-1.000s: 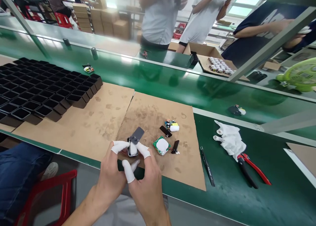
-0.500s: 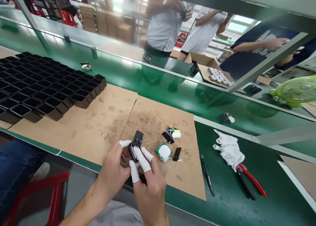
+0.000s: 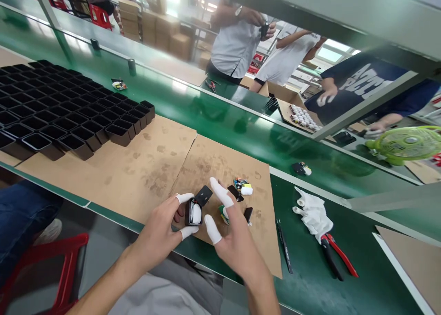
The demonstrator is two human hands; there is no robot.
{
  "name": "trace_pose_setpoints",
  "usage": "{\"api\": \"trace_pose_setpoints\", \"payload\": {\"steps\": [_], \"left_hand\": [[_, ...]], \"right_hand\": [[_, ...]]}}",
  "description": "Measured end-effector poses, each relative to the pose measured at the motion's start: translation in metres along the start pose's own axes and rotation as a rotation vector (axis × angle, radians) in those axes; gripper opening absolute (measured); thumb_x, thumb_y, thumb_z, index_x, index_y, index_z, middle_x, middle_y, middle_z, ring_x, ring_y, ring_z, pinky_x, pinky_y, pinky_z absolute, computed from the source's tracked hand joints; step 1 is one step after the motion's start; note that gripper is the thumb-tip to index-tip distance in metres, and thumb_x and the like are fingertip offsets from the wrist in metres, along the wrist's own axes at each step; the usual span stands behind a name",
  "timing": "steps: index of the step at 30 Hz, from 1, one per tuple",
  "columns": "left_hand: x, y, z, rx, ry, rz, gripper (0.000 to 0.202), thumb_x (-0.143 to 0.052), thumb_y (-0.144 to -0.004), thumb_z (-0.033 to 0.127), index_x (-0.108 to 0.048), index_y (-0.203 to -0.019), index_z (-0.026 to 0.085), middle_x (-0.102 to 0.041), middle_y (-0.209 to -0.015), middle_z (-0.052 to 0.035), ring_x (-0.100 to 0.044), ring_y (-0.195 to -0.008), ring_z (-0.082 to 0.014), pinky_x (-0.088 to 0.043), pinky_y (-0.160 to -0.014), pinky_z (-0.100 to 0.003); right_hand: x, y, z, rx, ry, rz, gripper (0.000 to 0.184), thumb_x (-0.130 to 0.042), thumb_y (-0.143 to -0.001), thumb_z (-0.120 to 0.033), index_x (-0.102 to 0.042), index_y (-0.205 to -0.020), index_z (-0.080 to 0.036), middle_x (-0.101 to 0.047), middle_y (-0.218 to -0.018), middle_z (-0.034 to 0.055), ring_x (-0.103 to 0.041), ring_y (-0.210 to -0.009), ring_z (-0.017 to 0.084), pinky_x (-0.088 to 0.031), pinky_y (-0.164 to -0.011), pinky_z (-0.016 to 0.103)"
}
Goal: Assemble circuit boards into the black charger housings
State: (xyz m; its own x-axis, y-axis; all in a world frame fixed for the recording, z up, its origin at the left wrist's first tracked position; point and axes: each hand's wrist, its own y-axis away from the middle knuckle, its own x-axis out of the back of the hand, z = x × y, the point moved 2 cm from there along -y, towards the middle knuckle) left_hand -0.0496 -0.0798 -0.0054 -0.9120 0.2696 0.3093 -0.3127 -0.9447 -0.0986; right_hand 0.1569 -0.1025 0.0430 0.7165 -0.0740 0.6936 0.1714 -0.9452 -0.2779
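My left hand (image 3: 168,216), with white finger cots, grips a small black plastic case (image 3: 189,213) by its sides above the cardboard's front edge. A white rounded part (image 3: 196,213) sits inside, and a black cover (image 3: 203,195) stands off its far side. To the right, my right hand (image 3: 231,227) is apart from the case, thumb and forefinger spread with nothing between them. Partly hidden behind it is a green circuit board (image 3: 221,210) with a white round pad. A black cover piece (image 3: 248,214) and a board with a white block (image 3: 243,186) lie just beyond.
Rows of black open boxes (image 3: 74,108) fill the left. On the right lie tweezers (image 3: 284,246), a white glove (image 3: 313,212) and red-and-black pliers (image 3: 339,256). A green fan (image 3: 408,143) stands at the back right. Several people work across the bench.
My right hand has let go of the case and moved right, its fingers spreading. The case's opening now faces me more, showing the white part. The co-worker at right has lowered their hands.
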Motion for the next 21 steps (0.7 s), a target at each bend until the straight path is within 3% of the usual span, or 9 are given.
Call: {"api": "trace_pose_setpoints", "payload": {"steps": [3, 7, 13, 18, 21], "left_hand": [[0.002, -0.001, -0.002, 0.030, 0.039, -0.044, 0.046, -0.079, -0.096, 0.021, -0.072, -0.141, 0.026, -0.076, -0.104, -0.0030, -0.070, -0.090, -0.0235, -0.058, -0.080, -0.033], [-0.002, -0.001, -0.003, 0.017, 0.012, 0.024, 0.042, -0.078, -0.090, 0.014, -0.074, -0.129, 0.025, -0.074, -0.099, -0.0016, -0.069, -0.087, -0.0224, -0.056, -0.077, -0.032], [-0.010, 0.001, 0.001, -0.039, -0.074, 0.130, 0.046, -0.075, -0.079, 0.003, -0.071, -0.119, 0.025, -0.071, -0.097, 0.0002, -0.068, -0.082, -0.0207, -0.056, -0.072, -0.030], [-0.014, 0.002, 0.000, -0.080, -0.155, 0.168, 0.040, -0.074, -0.079, 0.005, -0.068, -0.114, 0.025, -0.069, -0.095, 0.0006, -0.069, -0.081, -0.0215, -0.056, -0.070, -0.031], [-0.017, 0.004, -0.003, -0.104, -0.197, 0.194, 0.037, -0.070, -0.080, 0.005, -0.064, -0.110, 0.026, -0.069, -0.097, -0.0005, -0.071, -0.083, -0.0234, -0.056, -0.071, -0.032]], "right_hand": [[0.013, -0.016, 0.008, -0.122, -0.159, -0.155, 0.050, -0.069, -0.111, -0.031, -0.067, -0.162, -0.032, -0.078, -0.153, 0.0128, -0.074, -0.146, 0.030, -0.062, -0.122, 0.052], [0.007, -0.012, 0.005, -0.150, -0.271, -0.030, 0.024, -0.077, -0.109, -0.034, -0.084, -0.131, -0.028, -0.088, -0.127, 0.0100, -0.085, -0.114, 0.026, -0.070, -0.103, 0.040], [-0.012, 0.013, -0.017, 0.014, -0.123, 0.153, 0.038, -0.078, -0.107, -0.019, -0.080, -0.143, -0.030, -0.083, -0.133, 0.0114, -0.083, -0.122, 0.027, -0.072, -0.102, 0.039], [-0.021, 0.014, -0.023, 0.021, -0.026, 0.256, 0.032, -0.071, -0.110, -0.015, -0.082, -0.137, -0.029, -0.085, -0.115, 0.0084, -0.086, -0.101, 0.026, -0.076, -0.086, 0.036], [-0.028, 0.017, -0.028, 0.066, 0.066, 0.313, 0.032, -0.072, -0.110, -0.013, -0.080, -0.138, -0.026, -0.085, -0.114, 0.0088, -0.087, -0.100, 0.025, -0.075, -0.086, 0.035]]}}
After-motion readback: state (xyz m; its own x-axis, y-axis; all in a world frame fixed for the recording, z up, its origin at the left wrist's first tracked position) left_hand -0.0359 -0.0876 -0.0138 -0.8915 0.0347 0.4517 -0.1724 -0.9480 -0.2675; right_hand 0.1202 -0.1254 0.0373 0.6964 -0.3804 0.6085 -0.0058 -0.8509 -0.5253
